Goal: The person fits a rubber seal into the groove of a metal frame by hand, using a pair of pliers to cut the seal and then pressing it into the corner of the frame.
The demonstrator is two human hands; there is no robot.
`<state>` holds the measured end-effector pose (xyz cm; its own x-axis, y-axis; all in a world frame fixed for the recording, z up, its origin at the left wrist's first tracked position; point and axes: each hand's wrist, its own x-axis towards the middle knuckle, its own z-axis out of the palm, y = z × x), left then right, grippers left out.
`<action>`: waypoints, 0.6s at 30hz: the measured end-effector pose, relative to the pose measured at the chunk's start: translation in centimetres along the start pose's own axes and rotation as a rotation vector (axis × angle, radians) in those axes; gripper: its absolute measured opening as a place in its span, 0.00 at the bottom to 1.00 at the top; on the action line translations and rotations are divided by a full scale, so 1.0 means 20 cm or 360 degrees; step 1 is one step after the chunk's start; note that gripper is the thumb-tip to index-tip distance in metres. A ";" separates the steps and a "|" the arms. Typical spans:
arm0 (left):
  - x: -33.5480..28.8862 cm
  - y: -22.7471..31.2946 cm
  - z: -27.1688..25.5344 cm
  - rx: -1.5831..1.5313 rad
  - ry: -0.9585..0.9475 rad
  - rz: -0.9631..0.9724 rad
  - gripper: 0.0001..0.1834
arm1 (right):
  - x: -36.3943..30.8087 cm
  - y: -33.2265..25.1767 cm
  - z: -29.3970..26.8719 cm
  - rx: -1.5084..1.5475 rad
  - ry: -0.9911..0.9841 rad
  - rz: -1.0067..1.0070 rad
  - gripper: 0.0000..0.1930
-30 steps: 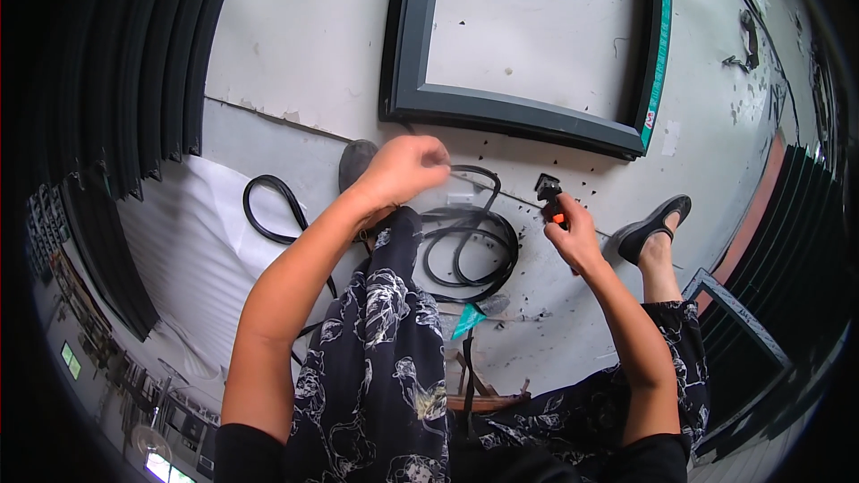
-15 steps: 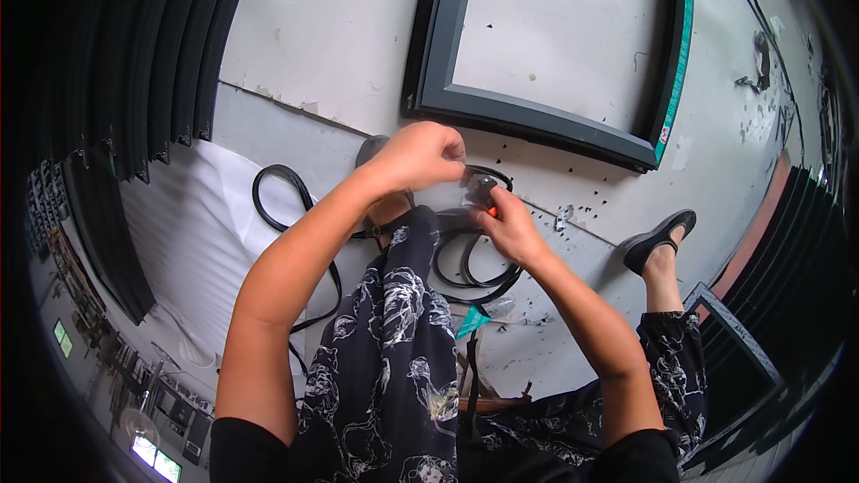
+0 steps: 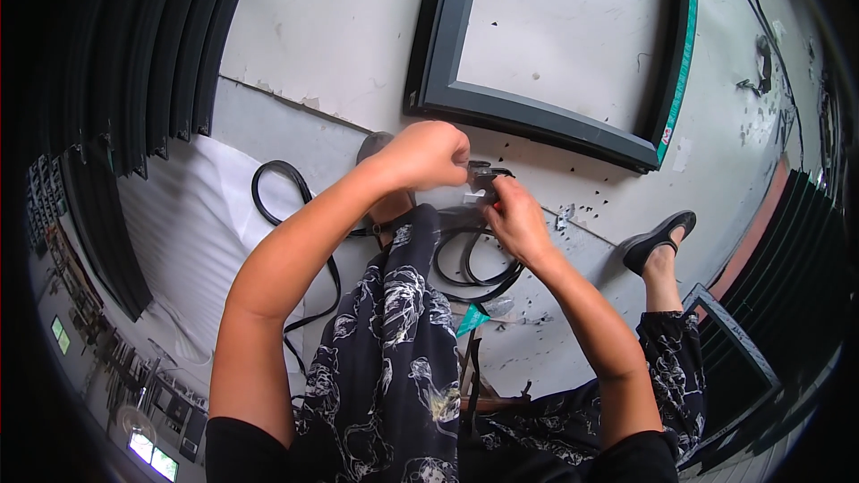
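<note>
My left hand (image 3: 428, 156) is closed in a pinch beside the head of a hand cutter. A black rubber strip (image 3: 512, 279) lies in loops below my hands, and its end seems to run up to my left fingertips, though the fingers mostly hide it. My right hand (image 3: 519, 219) is wrapped round the hand cutter (image 3: 486, 175), which has a dark metal head and a bit of red-orange handle showing. The cutter's head is right at my left fingertips. Whether its jaws touch the strip I cannot tell.
A dark grey frame (image 3: 546, 118) with green tape along one side lies ahead. Small black triangular scraps (image 3: 586, 207) dot the pale floor. Long dark profiles (image 3: 161, 45) stand at the left above white sheeting (image 3: 183, 233). My shoe (image 3: 658, 241) rests at the right.
The cutter has turned in my right hand, its head now level and close against my left fingertips. My left hand stays nearly in place.
</note>
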<state>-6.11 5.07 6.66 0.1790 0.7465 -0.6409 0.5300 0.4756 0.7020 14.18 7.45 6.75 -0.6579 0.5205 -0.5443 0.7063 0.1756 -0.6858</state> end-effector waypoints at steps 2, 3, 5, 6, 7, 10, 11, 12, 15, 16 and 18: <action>0.01 0.00 0.00 0.0000 -0.0002 0.0019 0.10 | 0.01 0.01 -0.01 -0.0093 0.0031 -0.0032 0.08; 0.01 -0.01 0.00 -0.0009 -0.0019 -0.0004 0.10 | 0.01 0.01 -0.01 -0.0210 0.0076 -0.0115 0.08; 0.02 -0.01 -0.01 -0.0016 -0.0037 -0.0027 0.10 | 0.02 0.02 -0.02 -0.0326 0.0123 -0.0198 0.07; 0.02 -0.02 -0.01 -0.0054 -0.0103 -0.0083 0.12 | 0.02 0.02 -0.03 -0.0426 0.0147 -0.0248 0.07; 0.03 -0.02 -0.02 -0.0092 -0.0170 -0.0140 0.13 | 0.02 0.03 -0.04 -0.0526 0.0173 -0.0299 0.06; 0.05 -0.02 -0.01 -0.0126 -0.0191 -0.0138 0.14 | 0.03 0.05 -0.05 -0.0596 0.0261 -0.0383 0.05; 0.06 -0.02 -0.01 -0.0125 -0.0192 -0.0136 0.14 | 0.03 0.06 -0.05 -0.0596 0.0263 -0.0381 0.05; 0.06 -0.02 0.00 -0.0208 -0.0187 -0.0125 0.13 | 0.02 0.07 -0.05 -0.0612 0.0216 -0.0300 0.08; 0.09 -0.03 0.08 -0.0387 -0.0082 -0.0007 0.12 | -0.01 0.11 -0.08 -0.0680 0.0221 -0.0149 0.08; 0.10 -0.04 0.12 -0.0483 0.0020 0.0094 0.12 | -0.02 0.13 -0.09 -0.0732 0.0267 -0.0083 0.07; 0.13 0.01 0.19 -0.0263 0.0098 0.0203 0.12 | -0.04 0.23 -0.13 -0.0847 0.0370 0.0006 0.08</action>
<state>-2.26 5.37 3.91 0.1824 0.8302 -0.5268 0.3620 0.4415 0.8210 18.69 9.93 5.25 -0.6231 0.6812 -0.3843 0.7821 0.5383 -0.3139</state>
